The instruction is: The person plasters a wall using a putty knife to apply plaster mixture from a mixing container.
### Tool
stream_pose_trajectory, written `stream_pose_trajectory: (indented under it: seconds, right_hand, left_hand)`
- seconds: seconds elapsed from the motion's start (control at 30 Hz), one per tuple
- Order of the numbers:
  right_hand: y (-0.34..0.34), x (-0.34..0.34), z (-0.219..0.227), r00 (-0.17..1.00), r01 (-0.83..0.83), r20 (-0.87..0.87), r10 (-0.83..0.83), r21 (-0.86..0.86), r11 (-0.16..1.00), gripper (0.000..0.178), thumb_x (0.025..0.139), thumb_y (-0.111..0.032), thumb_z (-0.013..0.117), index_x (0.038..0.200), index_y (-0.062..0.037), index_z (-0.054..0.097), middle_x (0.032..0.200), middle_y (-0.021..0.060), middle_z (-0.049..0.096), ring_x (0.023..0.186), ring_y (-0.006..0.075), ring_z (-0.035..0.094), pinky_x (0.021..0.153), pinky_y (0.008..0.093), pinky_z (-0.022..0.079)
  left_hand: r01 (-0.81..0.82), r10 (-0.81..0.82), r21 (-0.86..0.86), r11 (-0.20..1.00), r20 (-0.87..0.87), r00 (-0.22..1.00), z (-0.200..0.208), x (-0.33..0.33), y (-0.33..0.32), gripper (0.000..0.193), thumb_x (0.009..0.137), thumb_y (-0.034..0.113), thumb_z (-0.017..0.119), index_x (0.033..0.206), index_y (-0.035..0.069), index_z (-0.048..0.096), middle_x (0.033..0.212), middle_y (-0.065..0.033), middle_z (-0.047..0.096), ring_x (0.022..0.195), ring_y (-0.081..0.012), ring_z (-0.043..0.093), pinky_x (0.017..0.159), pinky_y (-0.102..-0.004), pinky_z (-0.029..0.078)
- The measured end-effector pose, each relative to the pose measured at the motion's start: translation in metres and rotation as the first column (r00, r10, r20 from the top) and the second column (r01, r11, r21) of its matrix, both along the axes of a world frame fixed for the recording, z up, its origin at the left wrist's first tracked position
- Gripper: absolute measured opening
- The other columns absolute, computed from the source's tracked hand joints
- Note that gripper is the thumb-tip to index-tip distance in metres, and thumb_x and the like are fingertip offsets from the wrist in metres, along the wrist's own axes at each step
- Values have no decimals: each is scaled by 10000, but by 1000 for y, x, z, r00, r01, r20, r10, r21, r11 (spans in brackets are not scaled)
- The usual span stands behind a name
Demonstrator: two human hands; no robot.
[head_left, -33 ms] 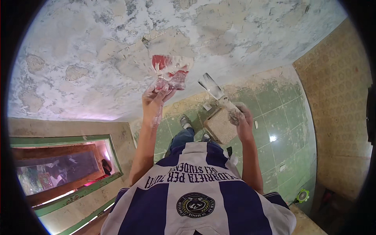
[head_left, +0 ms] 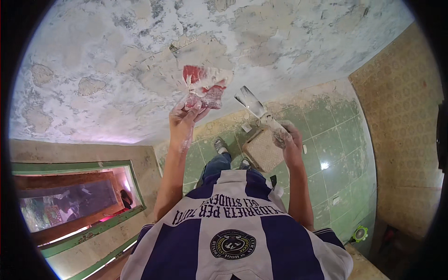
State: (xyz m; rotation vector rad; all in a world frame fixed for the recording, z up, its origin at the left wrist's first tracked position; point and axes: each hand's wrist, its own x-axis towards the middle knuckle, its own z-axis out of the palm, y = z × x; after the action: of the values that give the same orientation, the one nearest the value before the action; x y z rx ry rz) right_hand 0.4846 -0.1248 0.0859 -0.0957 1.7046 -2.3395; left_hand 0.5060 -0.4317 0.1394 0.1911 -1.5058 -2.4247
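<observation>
My left hand (head_left: 187,114) is closed on the lower edge of a red plastic spreader (head_left: 210,103), whose face is smeared with whitish putty. It is held up in front of a patchy, plastered wall (head_left: 154,28); whether it touches the wall I cannot tell. In my right hand (head_left: 289,139), closed round the handle, is a putty knife (head_left: 252,103). Its metal blade points up and left toward the spreader, with a gap between the two tools. Pale residue coats the knife's handle and the fingers of both hands.
Below stands a beige, woven-looking stool or box (head_left: 263,151) on a green tiled floor (head_left: 326,144), close to my feet. A window with a green frame (head_left: 137,186) is at the left. Patterned brown wall covering (head_left: 401,112) rises on the right, and a green flower-shaped object (head_left: 360,233) sits low there.
The red spreader has shifted very slightly to the right, and the putty knife's blade a touch to the left. Both grips are the same.
</observation>
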Motion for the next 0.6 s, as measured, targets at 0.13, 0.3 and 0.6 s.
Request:
stream_pose_trajectory:
  seconds: [0.13, 0.3, 0.6]
  right_hand:
    - [3, -18, 13, 998, -25, -50, 36, 193, 981, 321, 904, -251, 603, 1061, 29, 624, 822, 33, 632, 697, 72, 564, 553, 209, 411]
    - [1, -13, -3, 998, -55, 13, 54, 127, 990, 332, 888, -248, 632, 1077, 26, 626, 833, 31, 634, 680, 66, 550, 558, 202, 409]
    - [-16, -6, -16, 993, -84, -61, 102, 244, 966, 248, 911, -163, 594, 1065, 26, 641, 747, 12, 606, 623, 54, 486, 530, 207, 368]
  left_hand:
    - [2, 6, -145, 989, 54, 999, 22, 5, 0, 172, 900, -28, 562, 1072, -27, 571, 1065, -107, 621, 992, -217, 637, 932, -430, 539]
    - [33, -22, -239, 970, 50, 998, 15, 11, -15, 292, 898, -80, 556, 1190, -62, 558, 1079, -110, 637, 991, -208, 631, 884, -380, 569]
    - [82, -63, -250, 965, 85, 994, 2, 31, -13, 295, 884, -103, 550, 1176, -58, 553, 1089, -123, 634, 1005, -220, 629, 897, -383, 557]
